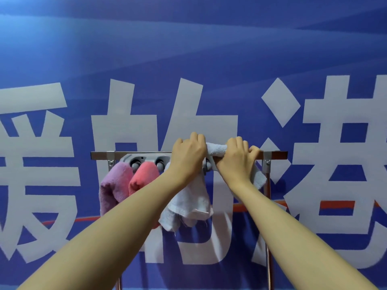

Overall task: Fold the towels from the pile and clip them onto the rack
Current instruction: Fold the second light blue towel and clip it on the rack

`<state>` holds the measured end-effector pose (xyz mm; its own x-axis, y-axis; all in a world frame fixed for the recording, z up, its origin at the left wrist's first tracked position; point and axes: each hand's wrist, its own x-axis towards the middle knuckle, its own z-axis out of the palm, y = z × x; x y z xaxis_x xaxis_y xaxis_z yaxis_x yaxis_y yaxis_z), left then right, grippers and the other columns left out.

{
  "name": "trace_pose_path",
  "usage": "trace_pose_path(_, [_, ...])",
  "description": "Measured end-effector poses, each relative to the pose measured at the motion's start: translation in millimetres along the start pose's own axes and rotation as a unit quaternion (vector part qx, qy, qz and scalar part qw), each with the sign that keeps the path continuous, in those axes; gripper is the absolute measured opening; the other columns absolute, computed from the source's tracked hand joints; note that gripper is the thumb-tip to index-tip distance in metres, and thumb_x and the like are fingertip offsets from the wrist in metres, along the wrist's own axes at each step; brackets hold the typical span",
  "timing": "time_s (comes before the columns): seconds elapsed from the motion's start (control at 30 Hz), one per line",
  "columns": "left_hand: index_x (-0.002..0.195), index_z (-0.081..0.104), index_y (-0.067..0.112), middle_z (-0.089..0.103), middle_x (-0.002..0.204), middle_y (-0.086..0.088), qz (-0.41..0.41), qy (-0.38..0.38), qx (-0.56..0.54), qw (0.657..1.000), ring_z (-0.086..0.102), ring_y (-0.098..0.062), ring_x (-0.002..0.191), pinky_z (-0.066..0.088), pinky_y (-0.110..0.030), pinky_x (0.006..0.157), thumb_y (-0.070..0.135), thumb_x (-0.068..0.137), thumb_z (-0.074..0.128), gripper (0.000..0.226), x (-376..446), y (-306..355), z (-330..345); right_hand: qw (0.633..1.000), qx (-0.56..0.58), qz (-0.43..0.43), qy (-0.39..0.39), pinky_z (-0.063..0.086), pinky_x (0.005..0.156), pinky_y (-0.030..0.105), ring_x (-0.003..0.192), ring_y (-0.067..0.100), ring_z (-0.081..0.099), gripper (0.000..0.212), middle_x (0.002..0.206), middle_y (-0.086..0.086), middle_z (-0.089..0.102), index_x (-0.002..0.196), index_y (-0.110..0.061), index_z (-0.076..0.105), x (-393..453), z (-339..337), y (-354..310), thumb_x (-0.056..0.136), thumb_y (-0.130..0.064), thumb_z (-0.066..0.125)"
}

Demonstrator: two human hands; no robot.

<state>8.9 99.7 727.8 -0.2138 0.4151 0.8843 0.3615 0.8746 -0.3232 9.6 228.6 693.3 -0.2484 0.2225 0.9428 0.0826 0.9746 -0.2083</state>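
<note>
A metal rack bar [134,155] runs across the middle of the view, with a grey clip holder [146,159] fixed under it. A purple towel [113,189] and a pink towel [144,176] hang clipped at its left part. A white towel [188,204] is draped over the bar further right and hangs down in folds. My left hand [188,153] grips the towel's top at the bar. My right hand [238,155] curls round the towel and the bar just to the right. The clip behind my hands is mostly hidden.
Right behind the rack stands a blue wall banner [188,59] with large white characters. The rack's right upright [268,227] runs down from a bracket [267,160]. A second bracket [110,159] sits at the left end.
</note>
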Motion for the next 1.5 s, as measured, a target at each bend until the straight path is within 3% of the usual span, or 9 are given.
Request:
trace_pose_path(0.27, [0.056, 0.050, 0.014, 0.046, 0.048, -0.001, 0.020, -0.032, 0.053, 0.998, 0.039, -0.016, 0.030, 0.016, -0.021, 0.047, 0.003, 0.035, 0.075, 0.035, -16, -7, 31, 1.000, 0.021, -0.016, -0.010, 0.018, 0.067, 0.033, 0.061, 0.025, 0.048, 0.034, 0.067, 0.004, 0.051, 0.068, -0.011, 0.049, -18, 29, -8, 0.048, -0.006, 0.076])
trace_pose_path(0.47, [0.062, 0.049, 0.014, 0.052, 0.052, -0.001, 0.001, -0.100, -0.019, 0.995, 0.047, -0.021, 0.038, 0.024, -0.024, 0.049, 0.012, 0.034, 0.084, 0.045, -36, -4, 53, 0.996, -0.032, -0.079, -0.027, 0.024, 0.076, 0.039, 0.072, 0.027, 0.054, 0.032, 0.075, 0.005, 0.058, 0.076, -0.011, 0.056, -35, 35, -3, 0.051, -0.008, 0.076])
trace_pose_path(0.67, [0.062, 0.050, 0.012, 0.053, 0.054, -0.002, 0.003, -0.083, -0.074, 0.994, 0.049, -0.023, 0.045, 0.026, -0.023, 0.053, 0.008, 0.038, 0.078, 0.036, -44, -3, 55, 0.986, -0.063, -0.154, -0.029, 0.025, 0.078, 0.038, 0.074, 0.024, 0.059, 0.037, 0.073, 0.000, 0.064, 0.084, -0.016, 0.063, -41, 32, -2, 0.050, -0.009, 0.075])
trace_pose_path(0.8, [0.065, 0.057, 0.010, 0.059, 0.056, -0.002, -0.001, -0.089, -0.124, 0.988, 0.055, -0.026, 0.047, 0.032, -0.024, 0.053, 0.015, 0.049, 0.062, 0.018, -49, -4, 60, 0.989, -0.016, -0.130, -0.070, 0.024, 0.071, 0.033, 0.063, 0.023, 0.059, 0.040, 0.062, 0.000, 0.063, 0.088, -0.011, 0.066, -53, 34, -1, 0.049, -0.006, 0.078])
trace_pose_path(0.93, [0.071, 0.056, 0.011, 0.058, 0.054, -0.001, 0.009, -0.085, -0.091, 0.992, 0.054, -0.025, 0.050, 0.033, -0.032, 0.066, 0.028, 0.056, 0.055, 0.023, -64, -8, 58, 0.988, 0.050, -0.086, -0.122, 0.040, 0.066, 0.031, 0.061, 0.026, 0.059, 0.051, 0.064, 0.006, 0.064, 0.104, -0.003, 0.066, -64, 35, 0, 0.054, 0.001, 0.076])
trace_pose_path(1.03, [0.070, 0.052, 0.010, 0.054, 0.054, -0.004, 0.031, -0.102, -0.083, 0.991, 0.052, -0.027, 0.053, 0.027, -0.033, 0.072, 0.036, 0.063, 0.055, 0.027, -76, -14, 59, 0.982, 0.068, -0.073, -0.163, 0.039, 0.066, 0.031, 0.065, 0.029, 0.059, 0.046, 0.068, 0.010, 0.064, 0.106, -0.004, 0.065, -66, 34, 3, 0.060, 0.004, 0.069])
trace_pose_path(1.27, [0.126, 0.041, 0.012, 0.058, 0.106, 0.000, 0.106, -0.230, -0.102, 0.962, 0.044, -0.024, 0.112, 0.016, -0.038, 0.095, 0.056, 0.074, 0.038, 0.068, -79, -27, 53, 0.958, 0.149, -0.041, -0.241, 0.032, 0.079, 0.033, 0.086, 0.032, 0.054, 0.018, 0.092, 0.011, 0.064, 0.102, -0.008, 0.058, -75, 19, 1, 0.088, -0.008, 0.047])
trace_pose_path(1.4, [0.129, 0.039, 0.015, 0.056, 0.118, 0.003, 0.138, -0.254, -0.095, 0.953, 0.035, -0.024, 0.123, 0.008, -0.038, 0.097, 0.065, 0.069, 0.029, 0.079, -78, -35, 46, 0.941, 0.179, -0.005, -0.286, 0.027, 0.086, 0.031, 0.091, 0.025, 0.052, 0.015, 0.090, 0.004, 0.061, 0.101, -0.017, 0.052, -79, 13, -2, 0.090, -0.016, 0.042])
trace_pose_path(1.5, [0.117, 0.053, 0.013, 0.054, 0.126, 0.000, 0.138, -0.248, -0.080, 0.956, 0.023, -0.025, 0.136, -0.002, -0.040, 0.104, 0.061, 0.063, 0.026, 0.077, -83, -41, 37, 0.930, 0.212, 0.061, -0.295, 0.023, 0.087, 0.032, 0.092, 0.019, 0.047, 0.016, 0.087, -0.003, 0.057, 0.105, -0.023, 0.048, -84, 8, -7, 0.091, -0.030, 0.043])
